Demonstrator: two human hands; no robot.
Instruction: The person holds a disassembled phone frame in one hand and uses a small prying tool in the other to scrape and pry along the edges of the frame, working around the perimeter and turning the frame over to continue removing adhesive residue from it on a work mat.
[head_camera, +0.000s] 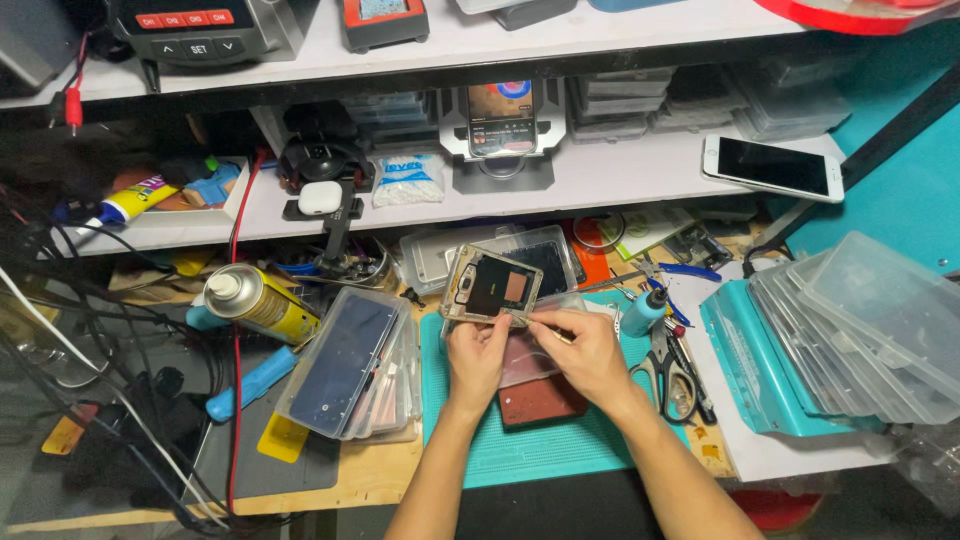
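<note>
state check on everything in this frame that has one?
left hand: gripping the phone frame
phone frame: held tilted above the green mat, back open
right hand: pinching a small tool at the frame's lower edge
white phone: flat on shelf, screen dark
docked phone: upright, screen lit
spray can: lying down, capped
scissors: closed

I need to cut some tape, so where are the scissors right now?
In the head view, the scissors lie on the bench just right of the right hand, at the right edge of the green mat, below the small teal bottle.
</note>
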